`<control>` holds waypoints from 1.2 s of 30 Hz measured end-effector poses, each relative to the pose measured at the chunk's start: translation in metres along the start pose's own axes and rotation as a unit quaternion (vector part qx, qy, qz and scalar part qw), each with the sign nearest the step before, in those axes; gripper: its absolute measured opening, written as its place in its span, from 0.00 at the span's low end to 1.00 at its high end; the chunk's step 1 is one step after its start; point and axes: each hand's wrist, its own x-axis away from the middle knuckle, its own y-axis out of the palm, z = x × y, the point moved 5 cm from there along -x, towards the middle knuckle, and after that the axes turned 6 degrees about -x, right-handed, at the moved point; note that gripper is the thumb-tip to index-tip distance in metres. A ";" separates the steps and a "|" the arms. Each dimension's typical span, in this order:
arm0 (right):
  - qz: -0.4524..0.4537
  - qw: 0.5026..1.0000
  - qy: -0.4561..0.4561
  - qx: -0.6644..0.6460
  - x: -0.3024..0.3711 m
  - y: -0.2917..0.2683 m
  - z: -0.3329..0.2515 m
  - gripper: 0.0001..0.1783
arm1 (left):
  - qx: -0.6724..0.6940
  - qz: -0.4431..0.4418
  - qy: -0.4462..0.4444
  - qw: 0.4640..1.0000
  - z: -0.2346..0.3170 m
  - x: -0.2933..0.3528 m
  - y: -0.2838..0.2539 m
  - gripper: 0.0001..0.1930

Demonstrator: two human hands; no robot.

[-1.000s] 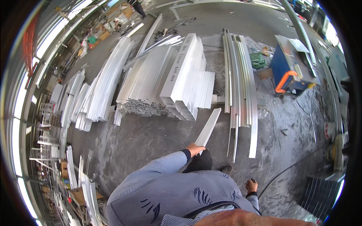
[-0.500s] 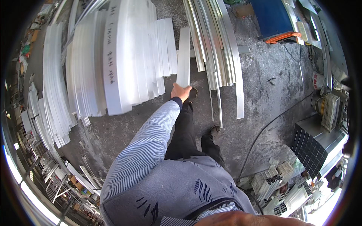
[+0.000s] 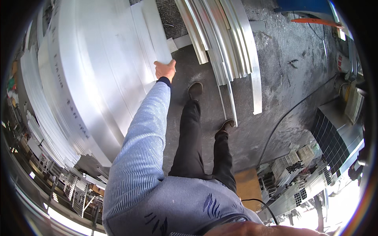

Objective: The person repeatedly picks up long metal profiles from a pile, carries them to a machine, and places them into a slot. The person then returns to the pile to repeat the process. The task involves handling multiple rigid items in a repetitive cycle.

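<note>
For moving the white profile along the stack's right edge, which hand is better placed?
Left, most likely: the left hand grips the near end of the white profile at the right of the stack, while the right hand is out of view, so its reach can't be judged.

The left hand (image 3: 165, 70) grips a bar (image 3: 156, 37) by its near end at the right edge of a stack (image 3: 94, 59); strips (image 3: 237, 47) lie farther right.

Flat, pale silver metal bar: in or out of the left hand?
In: the left hand grips the near end of the bar.
</note>
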 end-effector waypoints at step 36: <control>0.092 0.979 -0.090 0.160 0.070 0.125 0.068 0.19 | -0.344 -0.190 0.163 0.905 -0.081 0.024 0.068 0.35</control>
